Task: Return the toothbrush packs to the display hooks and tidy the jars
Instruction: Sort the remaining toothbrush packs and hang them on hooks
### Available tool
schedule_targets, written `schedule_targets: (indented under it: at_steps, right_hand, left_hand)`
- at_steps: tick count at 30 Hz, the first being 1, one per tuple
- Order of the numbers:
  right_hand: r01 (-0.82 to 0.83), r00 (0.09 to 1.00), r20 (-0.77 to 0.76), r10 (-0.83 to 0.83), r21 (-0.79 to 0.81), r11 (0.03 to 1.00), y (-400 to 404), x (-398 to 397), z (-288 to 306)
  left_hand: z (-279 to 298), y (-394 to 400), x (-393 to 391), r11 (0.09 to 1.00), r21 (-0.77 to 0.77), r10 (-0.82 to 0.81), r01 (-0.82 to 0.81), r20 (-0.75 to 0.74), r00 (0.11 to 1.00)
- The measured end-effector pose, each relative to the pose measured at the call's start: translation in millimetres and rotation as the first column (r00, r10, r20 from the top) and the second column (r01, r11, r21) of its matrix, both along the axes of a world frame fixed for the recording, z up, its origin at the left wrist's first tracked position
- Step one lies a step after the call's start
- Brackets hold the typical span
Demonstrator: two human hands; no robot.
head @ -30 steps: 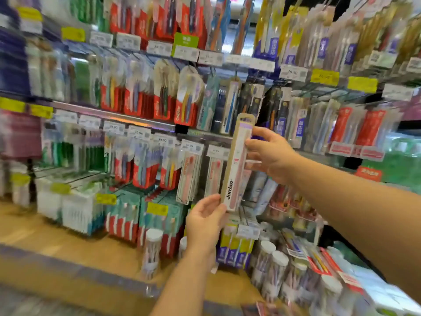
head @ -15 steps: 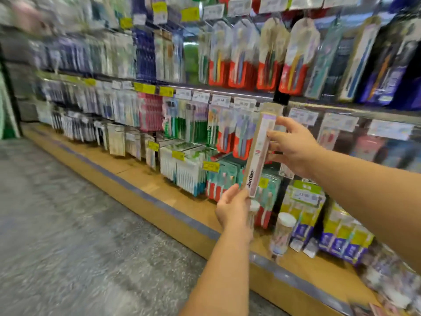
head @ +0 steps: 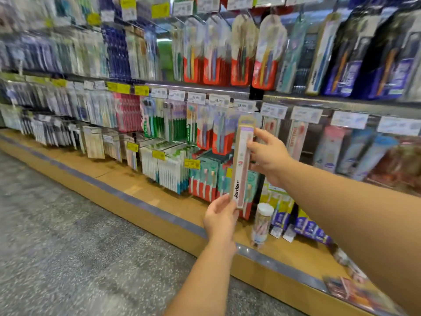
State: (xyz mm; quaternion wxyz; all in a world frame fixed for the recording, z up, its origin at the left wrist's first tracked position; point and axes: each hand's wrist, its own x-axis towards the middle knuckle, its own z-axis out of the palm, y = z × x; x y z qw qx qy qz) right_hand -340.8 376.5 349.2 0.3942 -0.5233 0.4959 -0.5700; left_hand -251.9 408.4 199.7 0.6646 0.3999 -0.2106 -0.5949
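Head view: both hands on one pack, held upright in front of the hooks w/ price tags. Left hand pinches the bottom edge, fingers closed on it; right hand grips the upper side, thumb & fingers curled round, prob. to steady the top so its hang hole can meet a hook. Pack is in the air, not yet hung, approx. level w/ the lower row. Jar stands on the wood shelf below, right of the left hand, white lid on, untouched. More loose packs lie far right on the shelf, blurred.
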Motion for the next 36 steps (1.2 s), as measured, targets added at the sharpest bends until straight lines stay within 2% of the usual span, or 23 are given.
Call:
schedule_targets:
  at_steps: [5,8,10,16,22,28,36]
  right_hand:
    - [0.109,0.993,0.044,-0.11,0.033,0.994,24,-60,-7]
    - [0.175,0.983,0.054,-0.176,0.037,0.984,40,-95,-6]
    - [0.218,0.975,0.041,-0.219,0.029,0.975,53,-116,-3]
    - [0.31,0.95,0.025,-0.311,0.045,0.95,100,-168,10]
    - [0.39,0.92,0.012,-0.391,0.054,0.919,141,-225,15]
    - [0.444,0.896,-0.036,-0.443,0.089,0.891,174,-270,8]
    - [0.51,0.857,0.006,-0.515,0.129,0.85,206,-313,-3]
  left_hand:
    - [-5,10,-34,0.982,-0.07,-0.155,0.176,0.238,0.959]
    - [0,19,-59,0.94,-0.083,-0.253,0.331,0.479,0.841]
    - [6,25,-77,0.886,-0.105,-0.314,0.451,0.581,0.751]
    - [21,38,-123,0.756,-0.075,-0.435,0.65,0.685,0.585]
    - [30,56,-175,0.626,-0.012,-0.517,0.78,0.742,0.427]
    - [22,75,-228,0.522,0.064,-0.489,0.85,0.84,0.237]
    - [14,99,-268,0.438,0.028,-0.456,0.898,0.869,0.195]
